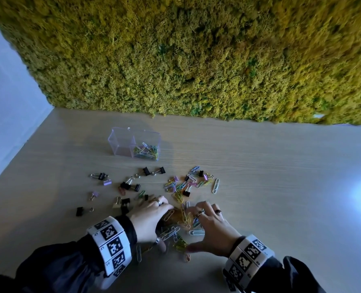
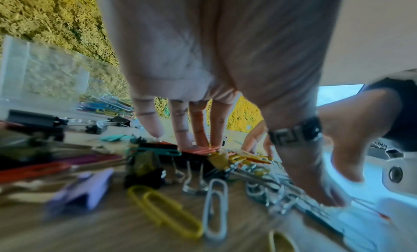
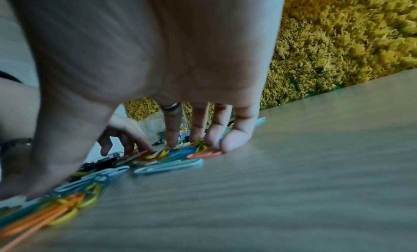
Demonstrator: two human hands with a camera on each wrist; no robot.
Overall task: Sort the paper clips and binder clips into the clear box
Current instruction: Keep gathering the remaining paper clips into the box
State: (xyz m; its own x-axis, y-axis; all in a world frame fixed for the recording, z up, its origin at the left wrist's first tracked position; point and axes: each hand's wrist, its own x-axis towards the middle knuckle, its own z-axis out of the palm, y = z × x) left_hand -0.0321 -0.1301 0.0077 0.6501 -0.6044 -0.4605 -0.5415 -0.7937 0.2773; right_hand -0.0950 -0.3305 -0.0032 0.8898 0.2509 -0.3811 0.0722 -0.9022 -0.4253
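Observation:
The clear box (image 1: 120, 142) stands on the table toward the back, with coloured paper clips (image 1: 147, 152) in its right compartment. Black and lilac binder clips (image 1: 125, 185) lie scattered at the left, and more paper clips (image 1: 183, 185) at centre. My left hand (image 1: 164, 224) and right hand (image 1: 193, 227) face each other around a heap of paper clips (image 1: 182, 218). In the left wrist view the fingertips (image 2: 187, 145) press down on clips. In the right wrist view the fingertips (image 3: 228, 145) rest on coloured clips too. Neither hand grips anything.
A yellow-green moss wall (image 1: 196, 60) rises behind the wooden table (image 1: 281, 176). A pale wall (image 1: 4, 102) bounds the left side. A large silver paper clip (image 1: 216, 185) lies apart at the right of the scatter.

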